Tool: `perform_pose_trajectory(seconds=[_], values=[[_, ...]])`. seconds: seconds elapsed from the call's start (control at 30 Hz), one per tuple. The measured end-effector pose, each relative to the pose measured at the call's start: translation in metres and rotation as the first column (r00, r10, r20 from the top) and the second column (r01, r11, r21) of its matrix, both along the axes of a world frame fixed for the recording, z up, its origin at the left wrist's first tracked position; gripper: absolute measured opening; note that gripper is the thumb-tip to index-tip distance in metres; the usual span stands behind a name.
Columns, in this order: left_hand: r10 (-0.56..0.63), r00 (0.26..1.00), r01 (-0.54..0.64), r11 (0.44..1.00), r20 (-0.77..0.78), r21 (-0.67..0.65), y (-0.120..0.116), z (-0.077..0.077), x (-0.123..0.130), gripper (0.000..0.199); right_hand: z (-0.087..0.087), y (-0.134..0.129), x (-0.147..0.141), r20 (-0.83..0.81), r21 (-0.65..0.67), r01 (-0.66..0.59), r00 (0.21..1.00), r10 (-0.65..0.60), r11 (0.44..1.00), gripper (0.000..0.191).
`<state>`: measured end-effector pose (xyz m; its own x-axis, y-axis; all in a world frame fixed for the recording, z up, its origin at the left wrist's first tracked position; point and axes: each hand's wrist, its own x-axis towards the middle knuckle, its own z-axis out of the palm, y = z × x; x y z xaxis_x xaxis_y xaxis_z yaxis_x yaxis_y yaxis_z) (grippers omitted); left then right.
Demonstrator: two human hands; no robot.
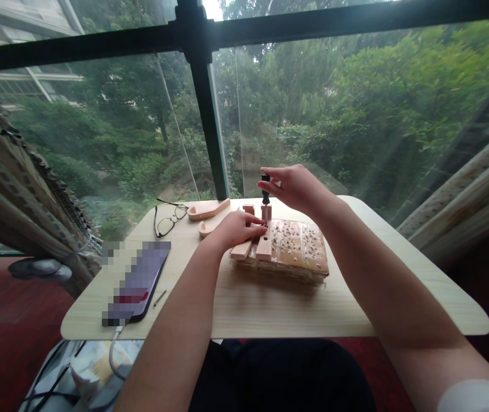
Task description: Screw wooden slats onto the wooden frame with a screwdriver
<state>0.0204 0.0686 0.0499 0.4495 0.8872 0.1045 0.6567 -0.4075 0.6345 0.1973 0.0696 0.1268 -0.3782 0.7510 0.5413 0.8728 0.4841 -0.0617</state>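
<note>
My right hand (291,186) grips the black handle of a screwdriver (265,189), which stands upright over a pale wooden strip (264,247). The strip has a dark hole in it and lies on a brown parcel-like block (302,246) wrapped in clear tape, its top pitted with small holes. With fingers closed around the strip near the screwdriver's tip, my left hand (240,229) holds it against the block. Whether a screw sits under the tip is hidden by the fingers. A second wooden strip (241,250) lies partly beneath my left hand.
Curved wooden pieces (208,210) and eyeglasses (169,222) lie at the table's back left. A phone (137,286) on a white cable (113,349) and a loose screw (159,298) are on the left. The pale table (356,309) has rounded corners; a window stands behind it.
</note>
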Motion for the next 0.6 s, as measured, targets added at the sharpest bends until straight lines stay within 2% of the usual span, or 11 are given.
perform_pose_trajectory(seconds=[0.17, 0.3, 0.37, 0.43, 0.6], values=[[0.028, 1.000, -0.028, 0.999, 0.013, 0.015, -0.0016, 0.0008, 0.0007, 0.041, -0.0024, 0.0008, -0.0039, -0.061, 0.008, -0.097, 0.993, 0.098, 0.995, 0.047], [0.016, 1.000, -0.017, 1.000, 0.018, 0.010, -0.0022, 0.0020, 0.0005, 0.040, -0.0025, 0.0056, -0.0015, -0.162, 0.048, -0.100, 0.981, 0.107, 0.994, 0.033], [0.013, 1.000, -0.013, 1.000, 0.019, 0.009, -0.0019, 0.0021, 0.0003, 0.040, -0.0019, 0.0073, 0.0005, -0.133, 0.071, -0.104, 0.985, 0.113, 0.992, 0.033], [0.010, 1.000, -0.010, 1.000, 0.021, 0.005, -0.0016, 0.0018, 0.0000, 0.040, -0.0002, 0.0072, 0.0022, -0.046, 0.074, -0.072, 0.996, 0.075, 0.995, 0.032], [0.001, 0.999, 0.000, 1.000, 0.037, -0.009, -0.0012, 0.0005, 0.0001, 0.040, 0.0005, 0.0021, 0.0005, 0.037, 0.103, 0.159, 0.986, -0.164, 0.982, 0.046]])
